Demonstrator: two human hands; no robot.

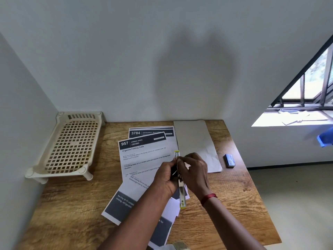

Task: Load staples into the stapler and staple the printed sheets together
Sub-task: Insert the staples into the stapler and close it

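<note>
Both hands, left hand (166, 175) and right hand (195, 173), grip the opened stapler (180, 183) above printed sheets (144, 159) on the tabletop (72, 204).

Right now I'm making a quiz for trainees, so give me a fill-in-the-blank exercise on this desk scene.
1. Both hands, left and right, hold the opened ____ above the printed sheets.
2. The top sheet's header number reads ____.
3. The cream plastic rack stands in the table's far ____ corner.
4. The small blue staple box lies on the wooden table, to the ____ of the sheets.

Missing: stapler; 957; left; right
</note>
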